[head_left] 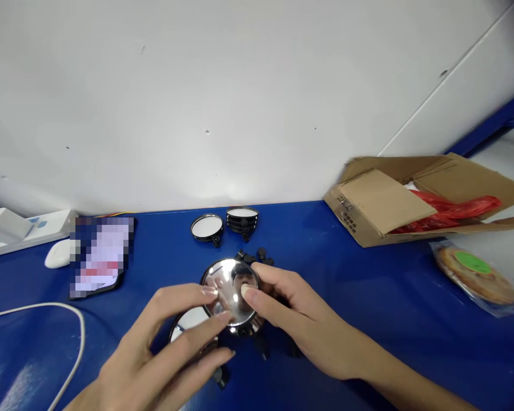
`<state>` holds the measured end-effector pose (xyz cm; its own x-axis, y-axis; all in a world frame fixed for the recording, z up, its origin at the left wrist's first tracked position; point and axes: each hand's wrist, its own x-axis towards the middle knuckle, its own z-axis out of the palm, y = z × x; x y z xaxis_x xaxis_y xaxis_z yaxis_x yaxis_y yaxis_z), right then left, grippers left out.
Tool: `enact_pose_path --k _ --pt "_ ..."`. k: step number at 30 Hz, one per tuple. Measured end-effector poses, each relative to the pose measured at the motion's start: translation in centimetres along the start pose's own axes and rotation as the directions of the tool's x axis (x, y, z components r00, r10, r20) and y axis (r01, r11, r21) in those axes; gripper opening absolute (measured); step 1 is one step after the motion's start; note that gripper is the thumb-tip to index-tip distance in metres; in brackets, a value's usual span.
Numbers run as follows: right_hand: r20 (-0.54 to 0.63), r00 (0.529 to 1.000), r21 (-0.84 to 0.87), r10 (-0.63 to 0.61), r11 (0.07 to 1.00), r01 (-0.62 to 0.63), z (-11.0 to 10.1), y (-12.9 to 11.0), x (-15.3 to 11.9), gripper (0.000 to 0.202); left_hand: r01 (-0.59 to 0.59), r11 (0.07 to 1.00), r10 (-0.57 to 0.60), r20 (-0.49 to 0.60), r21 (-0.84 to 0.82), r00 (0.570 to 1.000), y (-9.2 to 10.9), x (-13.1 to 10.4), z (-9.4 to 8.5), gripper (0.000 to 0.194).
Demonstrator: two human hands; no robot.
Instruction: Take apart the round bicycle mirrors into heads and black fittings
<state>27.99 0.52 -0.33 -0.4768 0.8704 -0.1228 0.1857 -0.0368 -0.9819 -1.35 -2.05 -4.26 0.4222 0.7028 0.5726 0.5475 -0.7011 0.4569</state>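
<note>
A small round convex mirror (228,277) with a dark rim is tilted towards me at the middle of the blue table. My right hand (289,302) grips its right edge, thumb on the shiny face and fingers behind. My left hand (171,342) is spread over the left side, its fingertips at or on the mirror's face; its thumb is hidden. Partly under the left hand lies another round mirror (192,318) with a black mount (221,377). Several small black clamp-like parts (262,254) sit just behind the held mirror.
Against the wall stand a single round mirror (207,226) and a stack of mirrors (242,213). A phone (103,257), a white mouse-shaped object (59,253) and a white cable (80,325) lie left. An open cardboard box (368,200) and a wrapped round item (475,274) are right.
</note>
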Motion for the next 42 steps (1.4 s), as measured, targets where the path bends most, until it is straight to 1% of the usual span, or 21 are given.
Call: enact_pose_path --k 3,5,6,8,10,11,12,14,16,17,19,22,24,27,29,33,34,36,38,40,42 --pt "-0.018 0.997 -0.154 -0.075 0.985 0.071 0.0 -0.1 -0.3 0.051 0.018 1.0 -0.018 -0.039 0.021 0.999 -0.5 0.4 0.0 0.067" --pt "0.021 0.99 -0.222 -0.139 0.965 0.14 0.2 0.0 -0.4 0.05 0.107 0.994 -0.108 -0.078 -0.015 0.991 -0.7 0.6 0.1 0.074" --pt "0.045 0.984 -0.246 -0.175 0.952 0.181 0.4 0.1 -0.5 0.049 0.15 0.987 -0.154 -0.065 -0.059 0.986 -0.8 0.7 0.0 0.073" --pt "0.093 0.967 -0.276 -0.238 0.927 0.255 0.7 0.2 -0.5 0.046 0.2 0.968 -0.196 0.039 -0.151 0.98 -0.9 1.0 -0.1 0.065" --pt "0.115 0.953 -0.291 -0.281 0.908 0.303 1.0 0.3 -0.5 0.046 0.209 0.956 -0.177 0.165 -0.207 0.97 -0.9 1.3 -0.3 0.048" --pt "0.11 0.952 -0.291 -0.285 0.907 0.306 1.0 0.3 -0.4 0.046 0.212 0.951 -0.167 0.204 -0.226 0.965 -0.8 1.5 -0.4 0.037" --pt "0.09 0.96 -0.279 -0.264 0.919 0.278 1.0 0.3 -0.4 0.045 0.216 0.947 -0.164 0.221 -0.24 0.961 -0.8 1.6 -0.5 0.027" --pt "0.022 0.99 -0.188 -0.141 0.972 0.142 0.9 0.2 -0.4 0.04 0.235 0.939 -0.187 0.199 -0.253 0.962 -0.6 1.7 -0.7 0.012" --pt "-0.034 0.999 -0.023 0.012 1.0 -0.013 0.7 0.1 -0.3 0.036 0.276 0.928 -0.248 0.141 -0.249 0.959 -0.6 1.7 -0.7 0.007" --pt "-0.048 0.997 0.07 0.063 0.996 -0.059 0.5 0.1 -0.3 0.036 0.308 0.918 -0.291 0.101 -0.249 0.951 -0.7 1.6 -0.7 0.008" --pt "-0.056 0.994 0.234 0.098 0.969 -0.082 0.0 0.0 -0.2 0.034 0.376 0.885 -0.386 0.021 -0.275 0.922 -0.9 1.5 -0.5 0.013" --pt "-0.02 0.992 0.401 0.123 0.91 -0.105 -0.9 0.0 -0.1 0.01 0.432 0.838 -0.47 -0.04 -0.335 0.882 -1.2 1.4 0.0 0.016" --pt "0.005 0.985 0.412 0.17 0.898 -0.157 -1.5 0.0 -0.1 0.015 0.44 0.825 -0.483 -0.04 -0.354 0.875 -1.4 1.3 0.2 0.016" --pt "0.041 0.968 0.334 0.249 0.909 -0.248 -2.0 0.2 -0.2 0.028 0.444 0.821 -0.486 -0.033 -0.359 0.873 -1.5 1.2 0.4 0.014" --pt "0.053 0.964 0.304 0.26 0.916 -0.263 -1.9 0.3 -0.2 0.031 0.44 0.823 -0.482 -0.032 -0.359 0.875 -1.4 1.1 0.3 0.014" --pt "0.014 0.972 0.277 0.235 0.933 -0.229 -1.6 0.6 0.0 0.016 0.431 0.82 -0.478 -0.037 -0.377 0.878 -1.3 1.0 0.2 0.012" --pt "0.012 0.976 0.266 0.216 0.94 -0.212 -1.5 0.7 0.1 0.017 0.43 0.817 -0.479 -0.038 -0.385 0.877 -1.3 1.1 0.2 0.011" --pt "0.024 0.986 0.275 0.162 0.948 -0.162 -1.4 0.8 0.3 0.028 0.434 0.811 -0.484 -0.034 -0.392 0.874 -1.2 1.2 0.2 0.011" --pt "0.04 0.992 0.33 0.118 0.936 -0.125 -1.3 0.9 0.5 0.035 0.437 0.81 -0.486 -0.031 -0.392 0.874 -1.1 1.3 0.2 0.01" --pt "0.04 0.993 0.379 0.11 0.918 -0.117 -1.1 0.9 0.6 0.039 0.435 0.814 -0.485 -0.037 -0.386 0.874 -0.9 1.4 0.2 0.009" --pt "0.009 0.993 0.378 0.118 0.919 -0.112 -1.0 0.7 0.6 0.039 0.434 0.819 -0.487 -0.053 -0.375 0.872 -0.7 1.4 0.1 0.008"
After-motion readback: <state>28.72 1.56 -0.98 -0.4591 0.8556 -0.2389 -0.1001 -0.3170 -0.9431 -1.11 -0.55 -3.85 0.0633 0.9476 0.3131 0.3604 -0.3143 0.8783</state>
